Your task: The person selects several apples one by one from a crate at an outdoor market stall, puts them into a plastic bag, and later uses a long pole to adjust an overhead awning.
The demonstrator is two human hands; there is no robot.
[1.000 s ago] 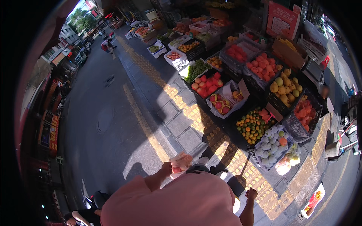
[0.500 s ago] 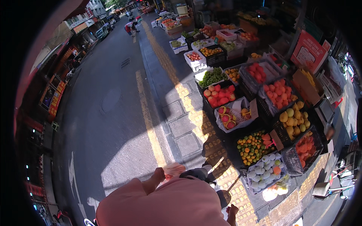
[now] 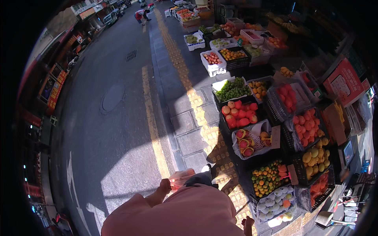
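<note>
My left hand [image 3: 165, 185] is closed on the top of a thin clear plastic bag [image 3: 181, 177] with reddish things inside. The bag hangs in front of my body over the pavement edge; its contents are too blurred to name. At my right side hangs my right hand [image 3: 248, 222], fingers curled in, with nothing seen in them. Nearest to it is a crate of pale wrapped round fruit [image 3: 275, 202]. Beyond that lie small green and orange citrus fruits [image 3: 266, 180]. Dragon fruits [image 3: 245, 143] sit in a white-lined box farther up.
Crates of red fruit [image 3: 239, 114], green grapes [image 3: 234, 90] and yellow mangoes [image 3: 316, 158] line the right side. A yellow tactile strip [image 3: 195, 103] runs along the pavement. The road [image 3: 118, 129] lies left. A person [image 3: 141, 15] bends down far ahead, and a scooter [image 3: 346, 208] stands right.
I have moved slightly forward, and the view has shifted so the crates sit farther right. The bag stays in my left hand. My right hand shows a little lower and farther right.
</note>
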